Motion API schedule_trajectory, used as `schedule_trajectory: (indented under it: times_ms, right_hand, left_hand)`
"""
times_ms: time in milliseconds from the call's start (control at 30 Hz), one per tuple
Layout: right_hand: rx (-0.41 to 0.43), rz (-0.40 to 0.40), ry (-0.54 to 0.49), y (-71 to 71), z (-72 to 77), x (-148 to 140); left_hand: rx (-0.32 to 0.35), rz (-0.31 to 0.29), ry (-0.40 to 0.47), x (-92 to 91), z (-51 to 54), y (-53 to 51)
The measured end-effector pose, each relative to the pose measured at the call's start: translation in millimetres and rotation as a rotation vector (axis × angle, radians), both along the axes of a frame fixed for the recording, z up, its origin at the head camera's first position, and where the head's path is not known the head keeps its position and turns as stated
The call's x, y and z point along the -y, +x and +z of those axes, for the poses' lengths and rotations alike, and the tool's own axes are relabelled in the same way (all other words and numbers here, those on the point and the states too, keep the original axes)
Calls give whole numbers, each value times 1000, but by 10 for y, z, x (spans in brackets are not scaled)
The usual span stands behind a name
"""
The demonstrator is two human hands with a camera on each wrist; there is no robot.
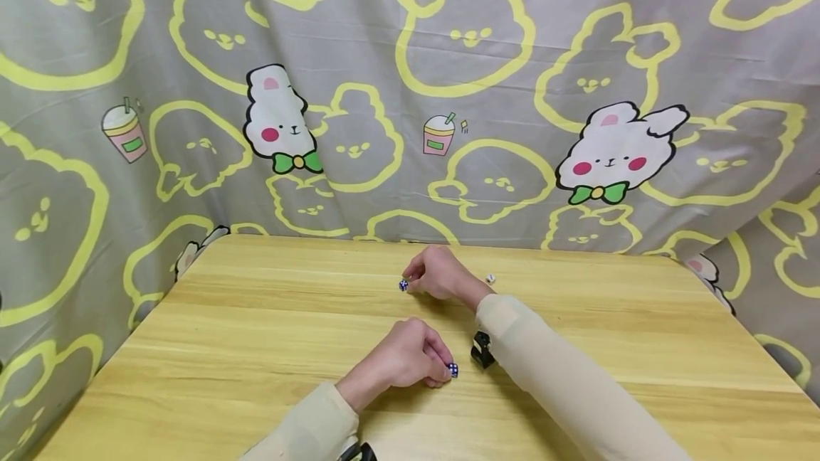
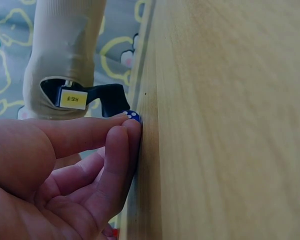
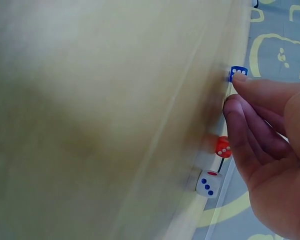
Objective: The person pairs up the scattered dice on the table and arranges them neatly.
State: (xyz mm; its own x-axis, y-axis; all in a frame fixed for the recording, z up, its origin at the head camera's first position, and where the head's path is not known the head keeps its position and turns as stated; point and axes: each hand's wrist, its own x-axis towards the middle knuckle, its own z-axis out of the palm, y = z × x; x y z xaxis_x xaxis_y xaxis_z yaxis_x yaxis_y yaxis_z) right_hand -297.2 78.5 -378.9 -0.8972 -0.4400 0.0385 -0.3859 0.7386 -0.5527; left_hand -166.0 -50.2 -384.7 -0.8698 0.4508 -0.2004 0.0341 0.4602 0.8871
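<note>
The left hand pinches the near blue die in its fingertips, close to the wooden surface. The right hand is farther forward, its thumb tip over the far blue die; I cannot tell whether it grips that die. A red die lies near the right hand's lower fingers, and a white die sits past it, on the wrist side. Work on both blue dice looks under way, neither yet clear of a hand. The red and white dice are unheld; whether they are finished with or remain to be handled, the pictures do not settle.
</note>
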Motion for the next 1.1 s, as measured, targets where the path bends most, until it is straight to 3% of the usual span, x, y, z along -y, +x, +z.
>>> schedule_trajectory:
  times_ms: [1100]
  right_hand:
    - [-19, -9, -29, 36, -20, -6]
  left_hand:
    - [-8, 1, -9, -4, 11, 2]
